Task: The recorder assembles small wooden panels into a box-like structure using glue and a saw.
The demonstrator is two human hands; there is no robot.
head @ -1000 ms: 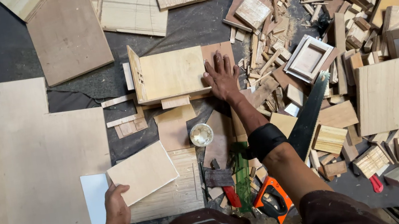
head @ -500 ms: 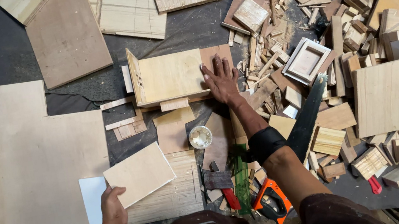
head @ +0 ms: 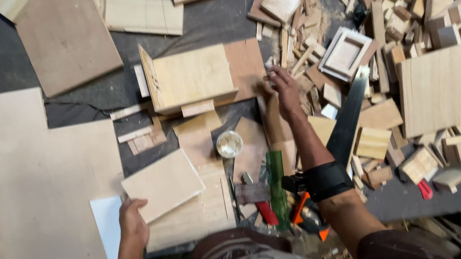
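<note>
My left hand (head: 132,220) grips the near corner of a pale rectangular plywood piece (head: 163,184) that lies tilted on a larger slatted board (head: 195,215). My right hand (head: 285,91), with a black band on the forearm, reaches forward with fingers spread and rests on small wood scraps just right of a partly built plywood box (head: 189,79). A brown panel (head: 245,67) lies between the box and that hand. Nothing is held in the right hand.
A large pale sheet (head: 25,193) covers the left. A black handsaw (head: 347,119), a hammer (head: 253,196), a green ruler (head: 277,184) and a small round tin (head: 229,144) lie near my body. Heaps of wood offcuts (head: 411,27) and small frames fill the right side.
My right hand has slid from the box's right edge further right onto the scraps. The left hand keeps its hold on the plywood piece.
</note>
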